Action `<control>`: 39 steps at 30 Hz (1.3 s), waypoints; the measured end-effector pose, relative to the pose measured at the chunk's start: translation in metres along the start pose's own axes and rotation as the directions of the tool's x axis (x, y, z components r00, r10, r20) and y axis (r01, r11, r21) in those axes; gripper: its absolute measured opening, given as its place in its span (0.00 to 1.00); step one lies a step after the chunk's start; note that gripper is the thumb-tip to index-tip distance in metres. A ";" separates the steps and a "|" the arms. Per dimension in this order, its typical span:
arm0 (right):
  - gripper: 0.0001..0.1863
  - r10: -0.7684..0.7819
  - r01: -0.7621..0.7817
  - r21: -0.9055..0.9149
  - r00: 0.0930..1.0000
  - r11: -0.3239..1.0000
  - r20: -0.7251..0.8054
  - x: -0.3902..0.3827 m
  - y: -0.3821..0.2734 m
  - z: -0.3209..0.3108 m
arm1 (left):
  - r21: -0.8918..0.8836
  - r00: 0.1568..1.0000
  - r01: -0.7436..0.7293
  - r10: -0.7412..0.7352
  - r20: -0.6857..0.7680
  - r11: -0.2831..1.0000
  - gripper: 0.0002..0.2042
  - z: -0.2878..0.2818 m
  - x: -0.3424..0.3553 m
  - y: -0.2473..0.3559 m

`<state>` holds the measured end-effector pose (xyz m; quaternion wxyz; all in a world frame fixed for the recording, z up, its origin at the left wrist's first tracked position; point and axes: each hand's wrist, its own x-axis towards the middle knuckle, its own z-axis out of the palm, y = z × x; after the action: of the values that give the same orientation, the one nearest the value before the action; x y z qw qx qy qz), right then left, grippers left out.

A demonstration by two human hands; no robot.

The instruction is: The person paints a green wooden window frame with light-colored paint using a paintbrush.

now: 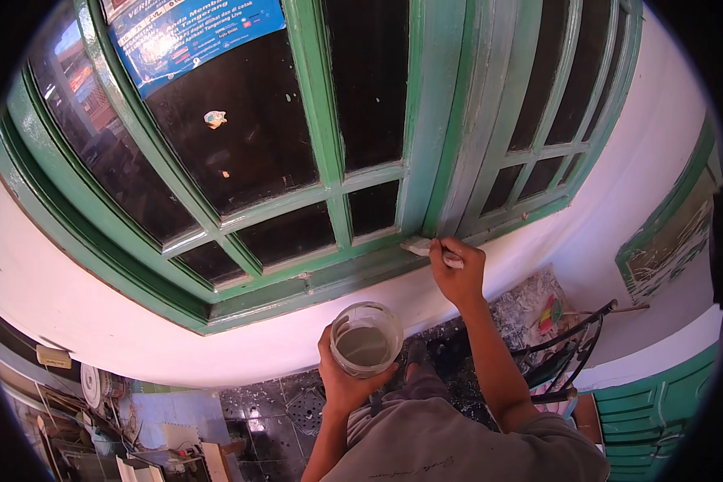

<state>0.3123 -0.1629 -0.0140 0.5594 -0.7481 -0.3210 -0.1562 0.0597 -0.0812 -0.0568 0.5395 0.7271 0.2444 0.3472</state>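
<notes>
My left hand [344, 386] is wrapped round a clear plastic tub [390, 325] with greyish-green paint [363, 346] in it. The tub is held in front of my body, below the window sill. In my right hand [461, 277] is a paintbrush [430, 251], gripped by its handle. Its bristle end points left and meets the lower rail of the green window frame [329, 259], close to the corner post. Fresh-looking grey-green covers part of the sill and the post, while brighter green shows along other bars. Whether the bristles carry paint is hard to see.
A blue printed sheet [193, 44] is stuck on the glass at upper left. Below the window runs a white wall [120, 337]. A black metal-framed chair [566, 353] stands at right, near a green door [659, 410]. Boards and clutter [96, 426] lie at lower left by dark floor tiles [269, 422].
</notes>
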 end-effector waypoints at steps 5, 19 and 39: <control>0.14 -0.030 0.030 -0.028 0.999 0.999 0.017 0.023 0.004 0.014 | -0.003 1.000 0.005 -0.005 0.020 1.000 0.57 0.001 0.001 0.000; 0.13 -0.033 0.034 -0.158 0.999 0.987 0.006 0.035 -0.026 -0.012 | 0.079 0.999 -0.043 0.045 -0.019 0.996 0.57 -0.005 0.002 0.000; 0.12 -0.025 0.024 -0.060 1.000 0.998 -0.018 0.025 -0.029 -0.015 | 0.051 0.998 -0.063 0.063 -0.008 0.997 0.58 -0.003 0.010 -0.005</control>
<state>0.3139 -0.1648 0.0268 0.5376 -0.7592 -0.3201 -0.1794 0.0634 -0.0708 -0.0587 0.5085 0.7461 0.2329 0.3613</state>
